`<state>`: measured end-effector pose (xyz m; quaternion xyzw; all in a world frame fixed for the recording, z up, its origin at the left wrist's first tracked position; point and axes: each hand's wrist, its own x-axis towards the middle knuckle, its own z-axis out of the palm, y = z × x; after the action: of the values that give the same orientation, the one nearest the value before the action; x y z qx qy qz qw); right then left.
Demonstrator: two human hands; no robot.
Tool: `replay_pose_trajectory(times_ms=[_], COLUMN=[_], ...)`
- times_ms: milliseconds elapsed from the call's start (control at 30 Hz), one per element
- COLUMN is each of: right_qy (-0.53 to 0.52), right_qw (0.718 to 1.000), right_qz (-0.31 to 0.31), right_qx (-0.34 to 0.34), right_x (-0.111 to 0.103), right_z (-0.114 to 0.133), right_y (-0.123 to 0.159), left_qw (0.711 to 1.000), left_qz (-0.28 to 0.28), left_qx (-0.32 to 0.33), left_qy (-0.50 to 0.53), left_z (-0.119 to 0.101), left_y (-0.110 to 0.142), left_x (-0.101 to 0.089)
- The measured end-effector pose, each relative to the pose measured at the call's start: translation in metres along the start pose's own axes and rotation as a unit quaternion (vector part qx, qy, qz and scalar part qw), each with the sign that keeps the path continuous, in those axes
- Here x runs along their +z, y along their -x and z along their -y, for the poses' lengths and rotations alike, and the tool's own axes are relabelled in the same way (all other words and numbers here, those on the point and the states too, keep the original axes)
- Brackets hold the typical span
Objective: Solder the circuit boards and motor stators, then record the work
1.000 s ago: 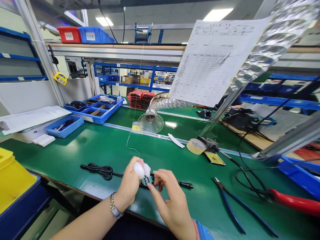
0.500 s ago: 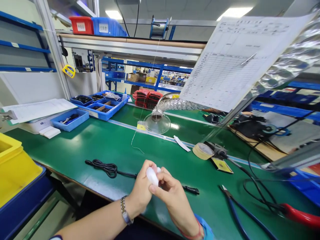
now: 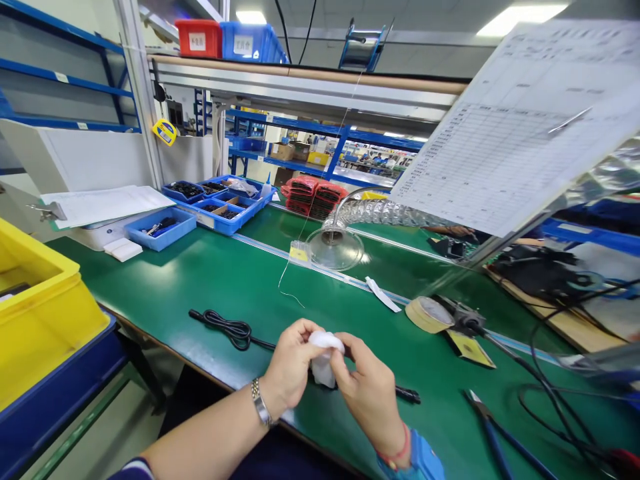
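A soft, crumpled white wad (image 3: 325, 365), which looks like tissue or thin cloth, is stretched between my two hands. My left hand (image 3: 293, 363) pinches its left side, with a metal watch on the wrist. My right hand (image 3: 364, 373) grips its right side between thumb and fingers. Beneath and behind my hands lies a black cable (image 3: 235, 331) on the green bench; its coiled part shows on the left, and its connector end (image 3: 407, 395) sticks out right of my right hand. The cable's middle is hidden by my hands.
Blue-handled cutting pliers (image 3: 493, 427) lie at the right, below a roll of tape (image 3: 429, 314) and a soldering iron holder (image 3: 463, 317). A glass-like fume funnel (image 3: 334, 249) stands at the back middle. Blue parts trays (image 3: 225, 220) and a yellow bin (image 3: 55, 320) are on the left.
The white wad has been opened out from a bunched lump and now spans both hands, mostly between the fingertips. The view has shifted, so the bench things appear further right.
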<state>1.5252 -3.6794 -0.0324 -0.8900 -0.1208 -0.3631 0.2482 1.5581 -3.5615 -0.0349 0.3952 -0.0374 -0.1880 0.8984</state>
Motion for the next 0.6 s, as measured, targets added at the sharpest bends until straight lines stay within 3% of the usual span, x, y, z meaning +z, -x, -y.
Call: replay_pose_trajectory(times_ms=[133, 367, 600], right_qy=[-0.029, -0.143, -0.195], right_qw=[0.999, 0.981, 0.971], right_qz=[0.02, 0.096, 0.128], right_qx=[-0.003, 0.083, 0.042], right_x=[0.005, -0.009, -0.039], right_z=[0.004, -0.001, -0.006], right_y=[-0.007, -0.016, 0.019], left_qw=[0.998, 0.987, 0.989], left_qz=[0.043, 0.141, 0.109], left_qx=[0.006, -0.053, -0.096], left_qy=[0.033, 0.055, -0.037], left_z=[-0.005, -0.005, 0.003], left_y=[-0.005, 0.005, 0.019], left_x=[-0.01, -0.013, -0.002])
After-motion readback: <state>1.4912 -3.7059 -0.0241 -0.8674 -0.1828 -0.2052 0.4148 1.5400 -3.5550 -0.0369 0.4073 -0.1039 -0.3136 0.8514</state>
